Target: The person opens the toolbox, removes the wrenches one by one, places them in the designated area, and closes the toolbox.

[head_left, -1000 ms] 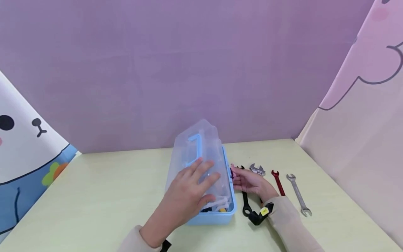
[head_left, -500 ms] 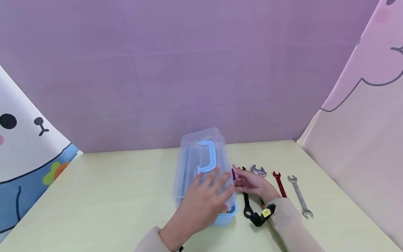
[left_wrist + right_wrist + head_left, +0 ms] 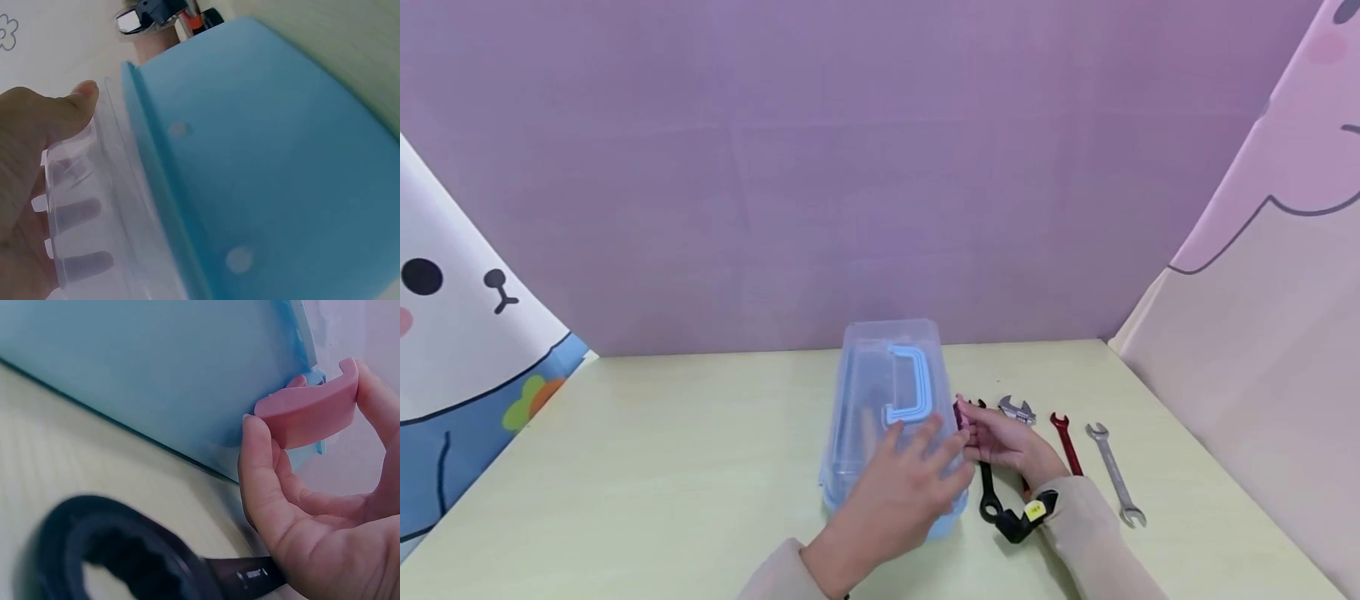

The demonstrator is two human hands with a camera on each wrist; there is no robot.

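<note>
Left hand (image 3: pixel 910 487) lies flat on the clear lid (image 3: pixel 887 392) of the blue toolbox (image 3: pixel 951 521), fingers spread and fairly straight, thumb hooked over the lid's near edge in the left wrist view. The lid is down on the box, and its light-blue handle (image 3: pixel 910 383) lies just beyond the fingertips. Right hand (image 3: pixel 1003 442) is tucked against the box's right side, thumb and fingers pinching the pink latch (image 3: pixel 309 406), which sits at the lid's edge, touching the blue wall.

Under and beside the right hand lies a black ring wrench (image 3: pixel 987 492), its ring end close to the wrist. A short black tool with a yellow label (image 3: pixel 1022 518) lies against the right sleeve. Further right of that hand: an adjustable wrench (image 3: pixel 1017 408), a red open-end wrench (image 3: pixel 1063 442), then a silver open-end wrench (image 3: pixel 1116 475), laid side by side on the pale green table (image 3: pixel 662 467). Beyond the hands hangs a purple backdrop (image 3: pixel 850 167), with cartoon-printed panels at either side.
</note>
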